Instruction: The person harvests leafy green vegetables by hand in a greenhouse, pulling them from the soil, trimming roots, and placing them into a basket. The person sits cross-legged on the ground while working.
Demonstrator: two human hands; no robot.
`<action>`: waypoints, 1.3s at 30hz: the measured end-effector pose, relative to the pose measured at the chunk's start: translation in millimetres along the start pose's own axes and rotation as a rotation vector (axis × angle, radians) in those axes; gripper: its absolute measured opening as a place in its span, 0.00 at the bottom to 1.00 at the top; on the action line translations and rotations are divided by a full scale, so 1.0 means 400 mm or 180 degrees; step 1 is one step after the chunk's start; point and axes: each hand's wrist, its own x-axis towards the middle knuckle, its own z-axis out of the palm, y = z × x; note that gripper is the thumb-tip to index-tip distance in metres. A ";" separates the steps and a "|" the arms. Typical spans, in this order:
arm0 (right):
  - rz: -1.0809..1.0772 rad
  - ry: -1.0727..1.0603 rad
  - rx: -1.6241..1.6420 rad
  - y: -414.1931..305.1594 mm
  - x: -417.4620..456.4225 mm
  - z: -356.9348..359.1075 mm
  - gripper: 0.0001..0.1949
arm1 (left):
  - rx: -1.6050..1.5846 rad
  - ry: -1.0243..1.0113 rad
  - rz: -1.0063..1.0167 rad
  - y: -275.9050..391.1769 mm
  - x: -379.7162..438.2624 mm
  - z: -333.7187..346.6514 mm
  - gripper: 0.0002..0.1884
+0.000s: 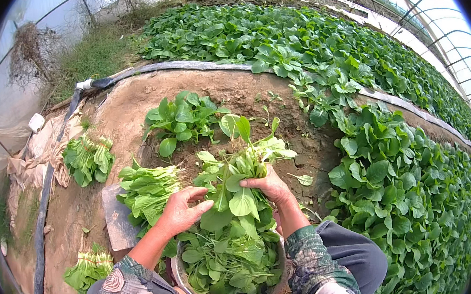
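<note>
My right hand (272, 186) grips a bunch of leafy greens (242, 193) around its stems, with the pale roots and some leaves sticking up past the fist. Its broad leaves droop over a wide container (284, 281) between my knees, which holds loose green leaves (228, 258). Just left of the bunch, my left hand (185, 210) has its thumb and fingers apart and holds nothing. Beside it, a pile of greens (149, 191) lies with roots toward the middle, partly over a flat grey board (118, 220).
Tied bundles of greens (89, 157) (89, 267) lie on bare soil at left, near a dark hose (44, 213) with a white fitting (84, 84). A rooted clump (182, 117) grows ahead. Dense leafy beds (401, 207) stand at right and beyond, under a hooped plastic tunnel.
</note>
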 end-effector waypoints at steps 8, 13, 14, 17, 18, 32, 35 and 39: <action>-0.0387 -0.0362 0.0861 -0.011 -0.224 0.264 0.36 | -0.0587 -0.0606 0.0007 0.173 -0.213 0.010 0.39; -0.0289 -0.0390 0.1072 0.023 -0.342 0.299 0.41 | 0.0326 0.0124 0.0345 0.205 -0.324 0.049 0.38; -0.0235 -0.0457 0.1080 0.031 -0.360 0.296 0.41 | 0.0250 0.0123 0.0380 0.205 -0.338 0.059 0.38; -0.0009 -0.0078 0.1128 0.063 -0.394 0.324 0.41 | -0.0191 -0.0089 0.0473 0.184 -0.375 0.098 0.38; -0.0135 -0.0159 0.0684 0.026 -0.422 0.362 0.44 | -0.0310 -0.0111 0.0528 0.161 -0.389 0.112 0.39; 0.0663 -0.0838 -0.0456 0.126 -0.369 0.261 0.39 | 0.0738 0.1104 0.0737 0.073 -0.378 0.199 0.32; 0.0060 -0.0675 -0.0606 0.085 -0.361 0.268 0.31 | 0.1082 0.1513 0.0739 0.013 -0.365 0.201 0.29; 0.0045 0.0451 0.0267 0.062 -0.356 0.256 0.26 | 0.1477 0.1873 0.0862 -0.034 -0.343 0.205 0.31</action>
